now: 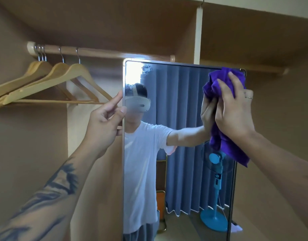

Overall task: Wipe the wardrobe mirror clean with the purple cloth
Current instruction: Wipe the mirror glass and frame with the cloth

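Note:
A tall, thin-framed wardrobe mirror (181, 105) stands upright in the middle of the wardrobe. My right hand (234, 108) presses a crumpled purple cloth (219, 84) against the glass near the mirror's upper right corner, and part of the cloth hangs down below my wrist. My left hand (106, 119) grips the mirror's left edge at about head height, thumb on the front of the frame, fingers curled at its side. The glass reflects a person in a white T-shirt.
A wooden clothes rail (101, 53) runs across above the mirror. Several wooden hangers (50, 79) hang at its left end, close to my left hand. A vertical wardrobe divider (198, 35) rises behind the mirror. Brown wardrobe walls enclose both sides.

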A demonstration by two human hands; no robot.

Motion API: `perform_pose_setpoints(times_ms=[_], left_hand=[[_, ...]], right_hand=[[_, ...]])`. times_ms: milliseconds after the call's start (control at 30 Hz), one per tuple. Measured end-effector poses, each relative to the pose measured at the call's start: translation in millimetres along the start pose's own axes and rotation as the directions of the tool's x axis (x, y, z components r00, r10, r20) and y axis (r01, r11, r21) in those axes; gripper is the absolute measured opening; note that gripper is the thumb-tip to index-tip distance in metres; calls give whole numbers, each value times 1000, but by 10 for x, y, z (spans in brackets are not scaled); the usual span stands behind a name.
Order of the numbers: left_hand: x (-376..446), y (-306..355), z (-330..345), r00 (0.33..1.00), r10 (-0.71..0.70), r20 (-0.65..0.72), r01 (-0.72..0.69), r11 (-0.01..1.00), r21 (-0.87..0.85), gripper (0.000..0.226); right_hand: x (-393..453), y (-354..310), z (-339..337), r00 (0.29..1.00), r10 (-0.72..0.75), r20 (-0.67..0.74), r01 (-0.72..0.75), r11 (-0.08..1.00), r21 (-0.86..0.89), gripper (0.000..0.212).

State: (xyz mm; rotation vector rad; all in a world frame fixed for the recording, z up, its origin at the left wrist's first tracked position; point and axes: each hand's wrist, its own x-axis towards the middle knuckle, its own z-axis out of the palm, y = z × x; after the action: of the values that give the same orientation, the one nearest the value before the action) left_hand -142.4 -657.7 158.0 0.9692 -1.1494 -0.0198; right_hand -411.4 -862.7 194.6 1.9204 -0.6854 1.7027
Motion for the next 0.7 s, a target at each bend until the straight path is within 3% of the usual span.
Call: perform_pose_setpoints(times_ms=[100, 200, 400, 533, 600, 700], left_hand=[[-29, 24, 22, 1000, 6, 2, -6, 1000, 21, 50], [-48, 57, 24, 1000, -5, 13, 4, 1000, 24, 52], [-52, 108, -30, 997, -48, 60, 47, 999, 9, 52], [-70, 101, -22, 996, -59, 60, 58, 998, 14, 53], [-62, 106, -34, 996, -61, 65, 59, 998, 31, 53], [-52, 106, -34, 995, -65, 74, 62, 997, 38, 48]], right_hand=[[28, -157, -29, 983, 182, -24, -179, 980, 92, 51], [174, -516, 45, 903, 419, -90, -397, 897, 196, 49], [319, -1299, 175, 925, 370, -84, -337, 903, 267, 52], [366, -1635, 202, 981, 187, -52, -166, 948, 270, 52], [336, -1752, 232, 999, -48, 23, 40, 960, 275, 57], [229, -1827, 288, 891, -424, 161, 380, 892, 244, 66]])
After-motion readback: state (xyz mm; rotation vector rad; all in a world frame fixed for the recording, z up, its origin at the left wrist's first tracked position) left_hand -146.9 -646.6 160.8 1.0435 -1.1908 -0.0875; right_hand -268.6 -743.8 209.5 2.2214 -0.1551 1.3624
